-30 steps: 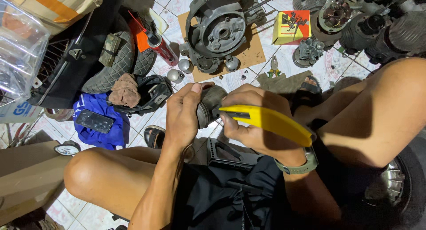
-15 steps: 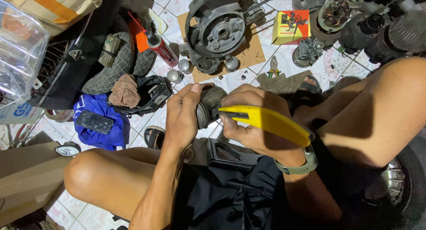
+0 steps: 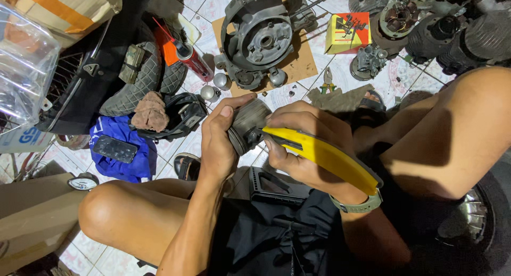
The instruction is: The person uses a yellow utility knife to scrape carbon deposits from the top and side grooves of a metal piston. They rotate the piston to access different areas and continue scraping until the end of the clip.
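change: none visible | left hand [image 3: 217,143], right hand [image 3: 298,148] unmoved

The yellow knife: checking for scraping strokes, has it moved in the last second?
No. The yellow knife keeps its place against the yellow box on the floor; its tip stays at the round metal part.

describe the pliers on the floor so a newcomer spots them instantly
Start at the large grey engine casing on its cardboard sheet. Just off the sheet's right edge, below the red-and-yellow box, lie the pliers: the only small hand tool there, with green-and-yellow handles.
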